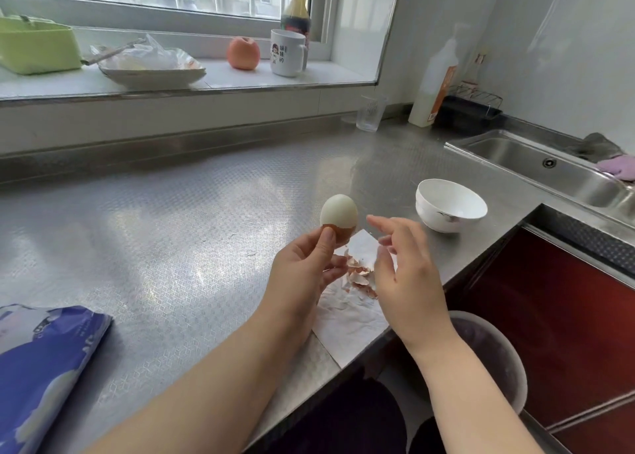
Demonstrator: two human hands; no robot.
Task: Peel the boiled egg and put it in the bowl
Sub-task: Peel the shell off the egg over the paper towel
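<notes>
My left hand [302, 268] holds the boiled egg [339, 214] upright by its lower end above the steel counter. The egg's upper part is bare and white; a band of brown shell still covers its bottom, under my thumb. My right hand [402, 264] hovers just right of the egg, fingers spread, holding nothing. Beneath the hands lies a white paper napkin [347, 319] with several brown shell pieces [359, 271] on it. The white bowl [450, 204] stands empty on the counter to the right of the egg.
A steel sink [536, 165] lies at the far right, with a clear cup [371, 111] and a bottle [434, 86] behind. A blue packet [41, 361] rests at the near left. The windowsill holds a mug [287, 53], an apple [243, 53], a plate and a green box.
</notes>
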